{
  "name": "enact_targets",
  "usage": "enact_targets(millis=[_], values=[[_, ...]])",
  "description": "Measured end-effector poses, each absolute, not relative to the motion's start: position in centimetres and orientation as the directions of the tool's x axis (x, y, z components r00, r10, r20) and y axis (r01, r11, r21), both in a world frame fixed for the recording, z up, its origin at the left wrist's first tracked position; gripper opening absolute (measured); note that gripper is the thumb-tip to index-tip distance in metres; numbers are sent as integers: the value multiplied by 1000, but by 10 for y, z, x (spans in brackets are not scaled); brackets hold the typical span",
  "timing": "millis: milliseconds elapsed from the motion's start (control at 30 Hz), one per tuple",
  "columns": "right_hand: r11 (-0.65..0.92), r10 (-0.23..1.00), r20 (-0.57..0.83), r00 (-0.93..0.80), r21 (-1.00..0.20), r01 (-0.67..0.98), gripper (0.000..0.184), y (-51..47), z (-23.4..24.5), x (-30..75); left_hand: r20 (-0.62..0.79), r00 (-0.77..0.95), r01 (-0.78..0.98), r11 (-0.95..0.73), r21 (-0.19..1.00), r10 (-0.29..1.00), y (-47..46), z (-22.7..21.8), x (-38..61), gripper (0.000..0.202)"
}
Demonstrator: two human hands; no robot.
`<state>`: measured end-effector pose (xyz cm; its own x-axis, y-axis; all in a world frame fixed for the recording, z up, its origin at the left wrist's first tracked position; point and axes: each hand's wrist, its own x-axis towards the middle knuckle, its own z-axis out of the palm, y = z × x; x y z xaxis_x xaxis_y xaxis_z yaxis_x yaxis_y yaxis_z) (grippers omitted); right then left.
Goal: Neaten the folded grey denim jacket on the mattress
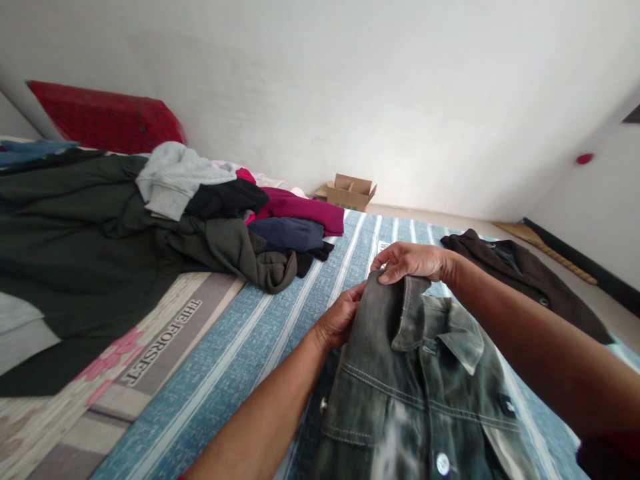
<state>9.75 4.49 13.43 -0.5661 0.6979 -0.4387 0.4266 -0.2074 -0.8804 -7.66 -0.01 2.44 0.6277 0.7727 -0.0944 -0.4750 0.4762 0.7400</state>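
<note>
Both hands clamped on denim jacket [415, 393]: left hand [340, 319] pinches shoulder edge, right hand [413, 261] pins collar, keeping it flat on striped bedsheet [240, 353].

Left hand [340, 319]: gripping shoulder edge of denim jacket [410, 393].
Right hand [413, 261]: closed over jacket collar top.
Jacket: lying on striped blue bedsheet [240, 353].
Clothes pile [220, 213]: well apart, upper left.
Brown garment [525, 273]: right, near bed edge.

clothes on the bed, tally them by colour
Grey-green denim: 1, the jacket held by the left hand and right hand
Dark brown: 1
Light grey: 1
Maroon: 1
Navy: 1
Olive: 1
Total: 6
</note>
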Motion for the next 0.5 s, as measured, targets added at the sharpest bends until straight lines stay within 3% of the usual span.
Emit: enact_targets(millis=[200, 367, 500], values=[[-196, 709, -376, -597, -918, 346, 45, 42, 137, 98, -121, 623, -411, 455, 790, 773, -5, 30, -67, 31], [-88, 776, -324, -541, -905, 416, 25, 46, 136, 96, -94, 523, -428, 357, 830, 847, -13, 35, -57, 23], [15, 782, -313, -540, -856, 518, 18, 53, 130, 92, -201, 482, -452, 438, 777, 853, -14, 37, -58, 22]])
